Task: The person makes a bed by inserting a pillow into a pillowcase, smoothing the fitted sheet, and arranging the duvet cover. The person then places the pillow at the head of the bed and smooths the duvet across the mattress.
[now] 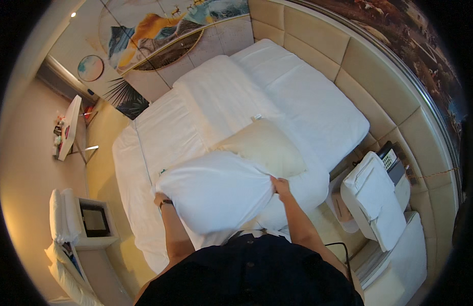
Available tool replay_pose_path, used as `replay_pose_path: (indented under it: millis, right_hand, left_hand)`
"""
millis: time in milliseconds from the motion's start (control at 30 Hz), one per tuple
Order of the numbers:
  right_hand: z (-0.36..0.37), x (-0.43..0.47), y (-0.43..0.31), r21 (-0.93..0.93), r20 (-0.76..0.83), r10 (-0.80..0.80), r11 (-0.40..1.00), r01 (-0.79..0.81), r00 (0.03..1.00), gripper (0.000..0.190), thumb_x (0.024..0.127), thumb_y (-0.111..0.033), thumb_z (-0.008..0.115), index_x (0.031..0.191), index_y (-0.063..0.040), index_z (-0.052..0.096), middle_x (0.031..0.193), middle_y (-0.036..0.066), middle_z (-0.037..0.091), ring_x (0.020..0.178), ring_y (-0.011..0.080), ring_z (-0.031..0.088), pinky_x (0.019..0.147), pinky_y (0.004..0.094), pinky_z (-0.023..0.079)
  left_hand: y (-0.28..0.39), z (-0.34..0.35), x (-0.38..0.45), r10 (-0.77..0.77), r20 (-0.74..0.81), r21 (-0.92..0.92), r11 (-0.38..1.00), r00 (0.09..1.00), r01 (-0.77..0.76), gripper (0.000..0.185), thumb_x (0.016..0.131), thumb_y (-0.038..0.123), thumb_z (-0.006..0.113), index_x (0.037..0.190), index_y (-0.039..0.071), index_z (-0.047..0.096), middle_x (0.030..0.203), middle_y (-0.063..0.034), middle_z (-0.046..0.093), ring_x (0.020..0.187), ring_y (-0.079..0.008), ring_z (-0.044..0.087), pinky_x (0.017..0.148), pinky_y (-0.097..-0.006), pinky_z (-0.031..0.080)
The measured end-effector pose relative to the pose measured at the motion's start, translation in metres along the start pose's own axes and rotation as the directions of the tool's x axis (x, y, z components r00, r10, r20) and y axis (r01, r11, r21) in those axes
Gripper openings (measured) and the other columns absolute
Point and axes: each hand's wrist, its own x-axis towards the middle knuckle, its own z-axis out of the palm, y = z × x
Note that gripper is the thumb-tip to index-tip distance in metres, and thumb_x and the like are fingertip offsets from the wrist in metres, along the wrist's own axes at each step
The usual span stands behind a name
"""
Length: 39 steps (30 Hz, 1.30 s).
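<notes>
A plump pillow in a white pillowcase (215, 191) is held between my two hands, above the near side of the bed (160, 141). My left hand (161, 199), with a dark band at the wrist, grips its left end. At the right, my right hand (280, 186) pinches the case fabric, which is pulled into creases towards the fingers. Just beyond lies a cream pillow (271, 145) with no case, its near part hidden behind the white one. A folded white duvet (225, 88) lies across the bed.
A padded beige headboard wall (370, 88) runs along the right. Beside the bed stands a nightstand topped with folded white linen (374, 195) and a telephone (389, 158). On the left are a white table (71, 128) and a cabinet (97, 241) with folded bedding (64, 216).
</notes>
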Motion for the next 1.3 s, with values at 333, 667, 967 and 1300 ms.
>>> replay_pose_path:
  millis: [333, 667, 967, 1300]
  right_hand:
    - [0.08, -0.053, 0.103, -0.618, 0.483, 0.159, 0.758, 0.207, 0.861, 0.043, 0.078, -0.037, 0.066, 0.094, 0.003, 0.059, 0.083, 0.015, 0.063, 0.075, 0.0244, 0.06, 0.068, 0.0356, 0.048]
    - [0.04, -0.02, 0.104, -0.778, 0.064, -0.237, 0.596, 0.198, 0.969, 0.031, 0.07, -0.028, 0.069, 0.081, 0.0, 0.065, 0.08, 0.016, 0.064, 0.072, 0.031, 0.059, 0.066, 0.0376, 0.047]
    - [0.066, 0.015, -0.019, -0.584, 0.284, -0.52, 0.573, 0.575, 0.806, 0.031, 0.073, -0.021, 0.068, 0.095, 0.0, 0.063, 0.086, 0.017, 0.064, 0.082, 0.0254, 0.062, 0.072, 0.0379, 0.048]
    - [-0.018, 0.122, -0.106, -0.905, -0.133, -0.352, 0.425, 0.032, 0.926, 0.071, 0.07, -0.05, 0.07, 0.119, -0.003, 0.051, 0.109, 0.021, 0.06, 0.104, 0.0385, 0.055, 0.093, 0.0463, 0.041]
  left_hand:
    - [-0.152, -0.031, -0.15, -0.163, 0.841, 0.505, -0.106, 0.516, -0.857, 0.122, 0.053, 0.049, 0.083, 0.147, 0.028, 0.009, 0.151, -0.0203, 0.005, 0.136, -0.0462, 0.009, 0.103, -0.0672, 0.011]
    - [-0.183, -0.026, -0.185, 0.174, 0.9, 0.425, -0.162, 0.399, -0.89, 0.119, 0.058, 0.045, 0.08, 0.146, 0.007, 0.01, 0.147, -0.0319, 0.003, 0.135, -0.0501, 0.001, 0.105, -0.0652, 0.001]
    - [-0.19, 0.02, -0.204, 0.265, 0.899, 0.404, -0.201, 0.348, -0.892, 0.107, 0.067, 0.038, 0.075, 0.146, 0.008, 0.008, 0.146, -0.0305, 0.005, 0.137, -0.044, 0.004, 0.105, -0.0634, 0.003]
    - [-0.185, 0.102, -0.206, 0.314, 0.718, 0.415, 0.523, 0.621, -0.745, 0.048, 0.076, 0.035, 0.067, 0.098, -0.004, 0.049, 0.101, -0.0225, 0.055, 0.099, -0.0368, 0.051, 0.085, -0.0418, 0.041]
